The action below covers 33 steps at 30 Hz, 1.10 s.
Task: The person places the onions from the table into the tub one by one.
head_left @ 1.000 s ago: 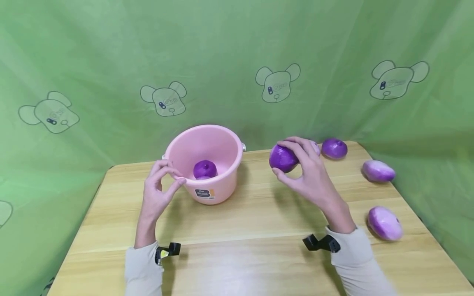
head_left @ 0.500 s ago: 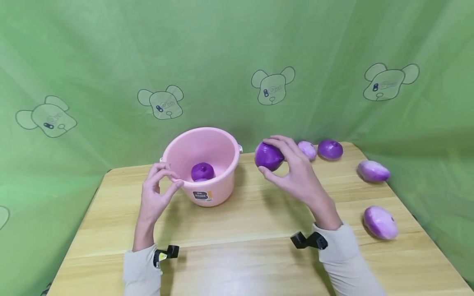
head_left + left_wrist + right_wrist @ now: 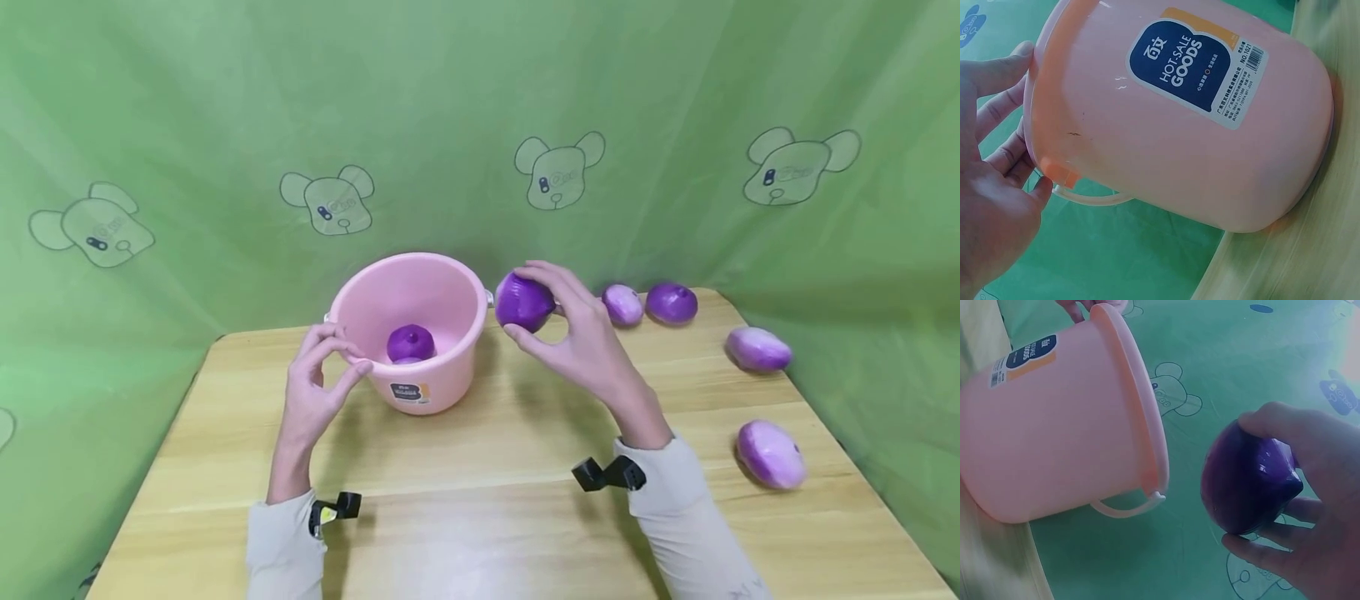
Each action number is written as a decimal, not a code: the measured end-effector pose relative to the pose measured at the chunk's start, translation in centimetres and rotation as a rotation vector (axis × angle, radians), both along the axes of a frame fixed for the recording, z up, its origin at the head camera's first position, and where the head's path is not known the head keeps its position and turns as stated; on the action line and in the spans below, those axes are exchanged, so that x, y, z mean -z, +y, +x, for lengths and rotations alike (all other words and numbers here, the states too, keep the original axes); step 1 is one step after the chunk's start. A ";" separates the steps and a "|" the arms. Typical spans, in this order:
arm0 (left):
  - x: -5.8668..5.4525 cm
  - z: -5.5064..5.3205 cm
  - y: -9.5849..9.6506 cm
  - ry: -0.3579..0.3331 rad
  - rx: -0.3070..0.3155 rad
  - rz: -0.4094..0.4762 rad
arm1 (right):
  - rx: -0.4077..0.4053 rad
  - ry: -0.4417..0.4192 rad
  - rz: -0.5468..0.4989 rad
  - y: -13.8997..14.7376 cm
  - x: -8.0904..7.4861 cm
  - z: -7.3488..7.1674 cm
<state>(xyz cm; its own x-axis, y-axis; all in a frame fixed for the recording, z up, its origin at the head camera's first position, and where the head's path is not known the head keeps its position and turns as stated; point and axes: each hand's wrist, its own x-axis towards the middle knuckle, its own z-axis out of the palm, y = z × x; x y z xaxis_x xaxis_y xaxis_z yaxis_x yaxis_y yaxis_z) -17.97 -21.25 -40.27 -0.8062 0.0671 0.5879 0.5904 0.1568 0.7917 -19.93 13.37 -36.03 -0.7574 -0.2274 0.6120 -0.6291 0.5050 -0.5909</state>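
Note:
In the head view a pink bucket [image 3: 452, 379] stands upright on the wooden table. My left hand [image 3: 318, 379] pinches its near left rim between thumb and fingers; the left wrist view shows the thumb outside the bucket rim [image 3: 1041, 69]. A purple onion [image 3: 522, 302] is gripped by my right hand [image 3: 581, 342], thumb on one side and fingers on the other. It is held up just right of the bucket, and the right wrist view has a gap between onion [image 3: 1244, 478] and rim. Inside the bucket lies a dark purple onion [image 3: 411, 342], over a paler one mostly hidden.
Farther right, a pale onion [image 3: 622, 306] and a dark onion [image 3: 672, 303] sit near the back edge. Two pale purple onions [image 3: 758, 349] lie along the right side. Behind the table hangs a green curtain [image 3: 442, 100] with bear drawings.
My right hand has carried the purple onion leftward, from near the back onions to beside the bucket, uncovering the pale onion behind. My left hand stays on the rim.

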 end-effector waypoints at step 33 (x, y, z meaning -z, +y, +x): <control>2.1 -1.3 -0.7 0.027 0.009 0.021 | -0.123 -0.025 -0.087 -4.6 -0.3 -1.7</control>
